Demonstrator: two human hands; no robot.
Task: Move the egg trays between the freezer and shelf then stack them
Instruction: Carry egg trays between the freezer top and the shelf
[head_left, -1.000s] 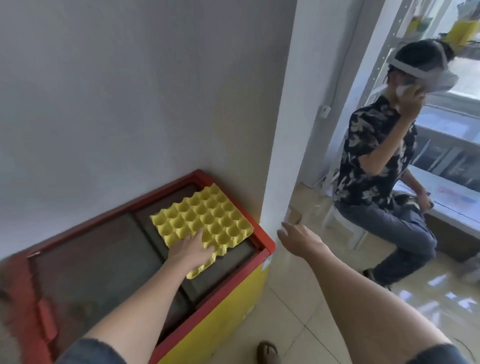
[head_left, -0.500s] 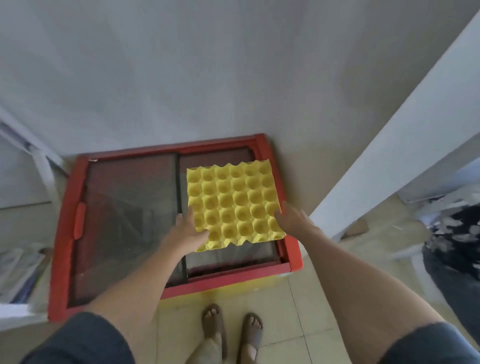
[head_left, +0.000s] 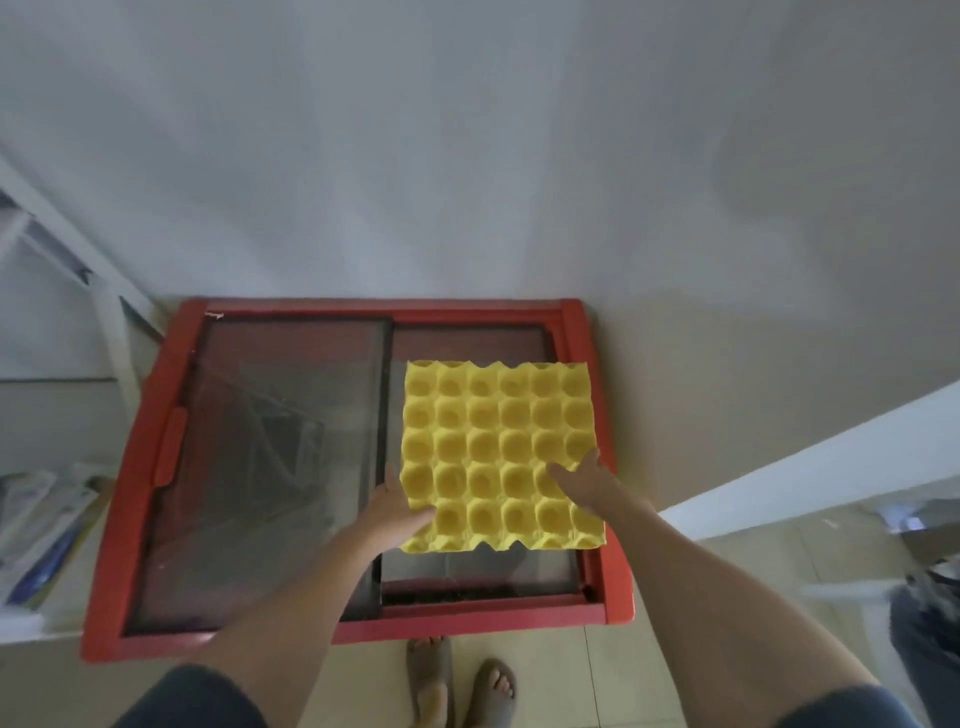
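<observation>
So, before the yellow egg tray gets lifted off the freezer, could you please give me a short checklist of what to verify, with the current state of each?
1. Left hand has hold of the yellow egg tray at its near left corner: ok.
2. Right hand is on the tray's right side, fingers over the cups: ok, though grip underneath cannot be seen.
3. Tray cups are empty, so nothing can roll out: ok.
4. Tray is a single one or a nested stack: cannot tell.
5. Freezer glass lids closed under the tray: ok.
6. Path to the shelf on the left is free: cannot tell, only its frame shows.
</observation>
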